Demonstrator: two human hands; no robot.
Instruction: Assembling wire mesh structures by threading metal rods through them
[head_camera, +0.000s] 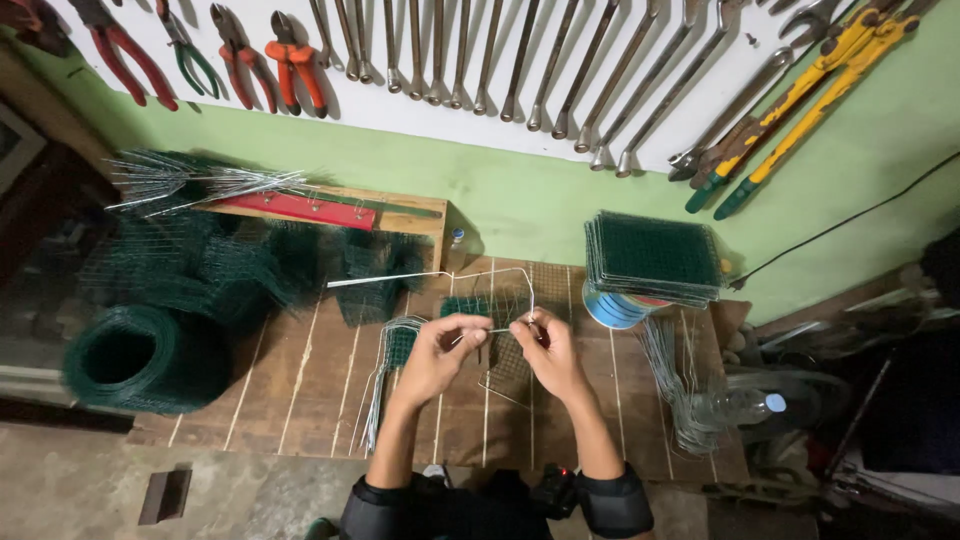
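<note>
1. Left hand (438, 352): fingers pinched shut on a thin silver wire (480, 273) near its lower end, thumb + forefinger doing the gripping; rest of the fingers curled under
2. Right hand (549, 350): fingertips closed on the same wire where it comes down by the bend, just beside the left hand; a small dark tool may be in this grip, too small to tell
3. The wire is held above the wooden bench (310, 390), looping up from the hands, across, w/ a long straight tail running out to the left. It already has at least one bend in it, so shaping looks partly done; my guess is it's not yet a finished piece, since that tail is still straight
4. Under the hands: a small green mesh panel (470, 308) lying flat, plus a bundle of bent wires (385, 370) at the left forearm
5. Stock around: stack of cut green mesh squares (652, 255) sitting on a blue spool (610, 308), more bent wires (680, 385) at right, a roll of green mesh (145, 358) far left, loose mesh pieces behind it
6. Containers: clear plastic bottle (735, 405) lying on its side at right, blue cap on, contents look clear or none, can't tell; 2nd small bottle (457, 243) upright by the wall, contents unclear
7. Wall: wrenches (520, 60), pliers (240, 55), yellow bolt cutters (800, 95) hanging
</note>
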